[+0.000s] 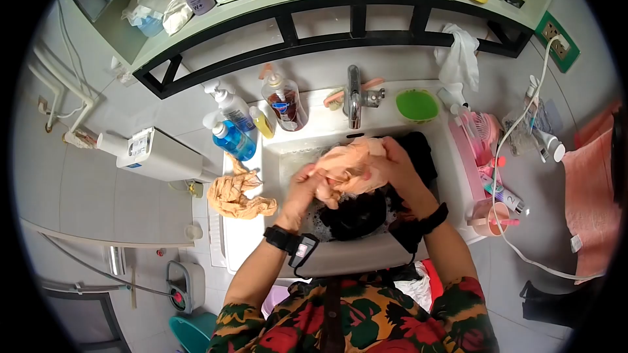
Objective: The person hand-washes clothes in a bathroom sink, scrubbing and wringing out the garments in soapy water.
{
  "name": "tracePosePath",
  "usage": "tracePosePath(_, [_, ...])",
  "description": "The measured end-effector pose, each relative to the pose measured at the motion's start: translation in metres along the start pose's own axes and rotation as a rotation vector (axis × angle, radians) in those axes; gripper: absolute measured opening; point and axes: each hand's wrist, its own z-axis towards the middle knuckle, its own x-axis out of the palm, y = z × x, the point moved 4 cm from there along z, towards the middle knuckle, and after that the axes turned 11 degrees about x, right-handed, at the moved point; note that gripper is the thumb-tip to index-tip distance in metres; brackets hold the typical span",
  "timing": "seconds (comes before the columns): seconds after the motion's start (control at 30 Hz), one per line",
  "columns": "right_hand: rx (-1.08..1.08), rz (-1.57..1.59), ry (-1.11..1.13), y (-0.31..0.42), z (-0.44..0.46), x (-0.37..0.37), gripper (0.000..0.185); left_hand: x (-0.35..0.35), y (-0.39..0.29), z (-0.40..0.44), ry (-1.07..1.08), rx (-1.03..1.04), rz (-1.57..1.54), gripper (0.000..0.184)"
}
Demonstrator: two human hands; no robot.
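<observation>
Over the white sink [340,260], a wet peach-coloured cloth [350,165] is held up between both hands. My left hand [302,191] has its fingers closed on the cloth's left end. At the cloth's right side, my right hand [395,162] grips it with bent fingers. Below, dark cloth [356,219] lies in soapy water in the basin, and more dark fabric [418,153] hangs over the basin's right rear side. The chrome faucet [354,98] stands just behind the held cloth.
Left of the basin lie a crumpled tan cloth [239,195], a blue pump bottle [234,138] and a brown-red pump bottle [285,103]. A green dish [417,105] sits behind right. A pink basket [466,140] stands right; a shelf [314,10] overhangs the back.
</observation>
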Motion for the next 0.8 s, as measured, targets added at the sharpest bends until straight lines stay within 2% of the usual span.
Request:
tracePosePath(0.03, [0.0,0.001,-0.002,0.004,-0.003,-0.007,0.022,-0.007,-0.012,0.001,-0.081,0.044,-0.002,0.021])
tracePosePath(0.13, [0.068,-0.161,-0.095,0.014,-0.01,-0.028,0.015,-0.034,-0.032,0.005,-0.143,0.084,0.117,0.022])
tracePosePath(0.3, [0.084,-0.227,-0.077,0.025,-0.02,-0.033,0.011,-0.04,-0.068,0.007,-0.222,0.1,0.18,0.025])
tracePosePath(0.4, [0.139,-0.172,-0.034,0.038,-0.028,-0.032,0.013,-0.04,-0.088,0.012,-0.212,0.419,0.38,0.026])
tracePosePath(0.57, [0.165,-0.136,-0.008,0.038,-0.026,-0.023,0.017,-0.026,-0.105,0.007,-0.261,0.393,0.211,0.025])
tracePosePath(0.63, [-0.129,-0.62,-0.299,0.027,-0.017,-0.023,0.016,-0.009,-0.109,0.006,-0.221,0.384,0.221,0.02])
tracePosePath(0.67, [-0.266,-0.72,-0.384,0.024,-0.018,-0.015,0.018,-0.005,-0.102,0.006,-0.208,0.304,0.278,0.018])
tracePosePath(0.73, [-0.492,-0.894,-0.371,0.024,-0.023,0.01,0.021,0.006,-0.09,0.008,-0.157,0.255,0.236,0.02])
tracePosePath(0.77, [-0.378,-0.766,-0.291,0.013,-0.022,0.021,0.026,0.009,-0.082,0.01,-0.147,0.228,0.226,0.02])
tracePosePath(0.8, [-0.459,-0.674,-0.178,0.003,-0.02,0.036,0.028,0.017,-0.076,0.01,-0.153,0.206,0.067,0.021])
